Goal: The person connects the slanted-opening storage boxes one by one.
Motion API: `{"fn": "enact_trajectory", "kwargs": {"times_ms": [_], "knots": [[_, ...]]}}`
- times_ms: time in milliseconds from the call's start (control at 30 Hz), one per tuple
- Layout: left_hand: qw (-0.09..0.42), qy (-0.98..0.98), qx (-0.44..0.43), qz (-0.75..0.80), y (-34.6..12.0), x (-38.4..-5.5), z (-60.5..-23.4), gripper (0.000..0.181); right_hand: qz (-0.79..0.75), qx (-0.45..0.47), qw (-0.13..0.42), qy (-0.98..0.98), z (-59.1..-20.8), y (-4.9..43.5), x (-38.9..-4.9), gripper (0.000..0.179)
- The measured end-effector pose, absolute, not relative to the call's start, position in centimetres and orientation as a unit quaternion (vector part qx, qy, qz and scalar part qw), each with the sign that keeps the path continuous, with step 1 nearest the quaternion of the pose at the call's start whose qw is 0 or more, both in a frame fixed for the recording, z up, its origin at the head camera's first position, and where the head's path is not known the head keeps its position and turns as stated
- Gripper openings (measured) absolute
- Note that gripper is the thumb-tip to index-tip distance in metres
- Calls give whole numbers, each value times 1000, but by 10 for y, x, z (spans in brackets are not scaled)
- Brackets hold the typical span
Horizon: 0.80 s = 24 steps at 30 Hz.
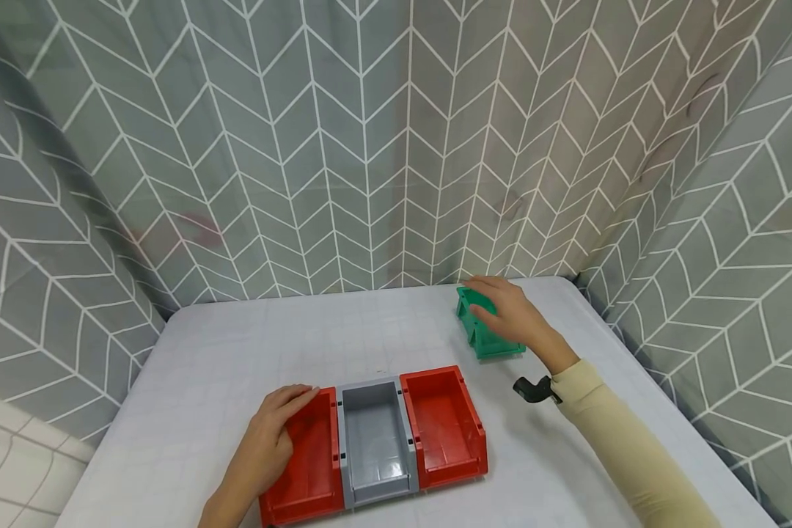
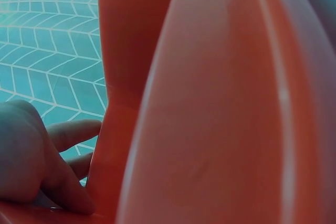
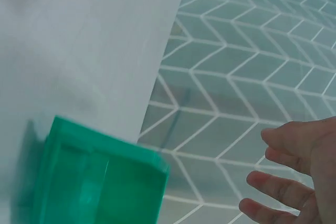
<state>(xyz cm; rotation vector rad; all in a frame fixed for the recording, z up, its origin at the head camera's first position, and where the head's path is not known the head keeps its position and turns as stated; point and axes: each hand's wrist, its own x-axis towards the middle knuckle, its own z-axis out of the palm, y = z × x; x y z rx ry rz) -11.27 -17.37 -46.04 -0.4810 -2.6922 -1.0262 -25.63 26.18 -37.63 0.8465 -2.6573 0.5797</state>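
Three bins stand side by side: a left red bin (image 1: 313, 458), a grey bin (image 1: 372, 433) and a right red bin (image 1: 441, 422). My left hand (image 1: 260, 444) holds the left red bin at its outer back corner, one finger stretched along the back rim. The left wrist view shows the thumb and fingertips against the red plastic, close up. Farther back on the right, a green bin (image 1: 495, 345) sits apart from the row. Above it hovers my right hand (image 1: 511, 314), fingers extended and holding nothing; in the right wrist view it is off to the green bin's side.
A white cloth (image 1: 224, 359) covers the table. Grey curtains (image 1: 369, 147) with white zigzag lines hang behind it and along both sides. A black wrist camera mount (image 1: 533, 389) sticks out from the right sleeve (image 1: 620, 440), over the table.
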Motion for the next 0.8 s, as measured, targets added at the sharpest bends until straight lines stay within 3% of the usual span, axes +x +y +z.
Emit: {"fn": "enact_trajectory", "kwargs": {"times_ms": [467, 800], "knots": [[111, -918, -160, -346, -173, -113, -461, 68, 177, 235, 97, -951, -391, 288, -307, 46], [110, -918, -157, -347, -173, -112, -461, 67, 179, 227, 50, -956, -403, 292, -326, 45]]}}
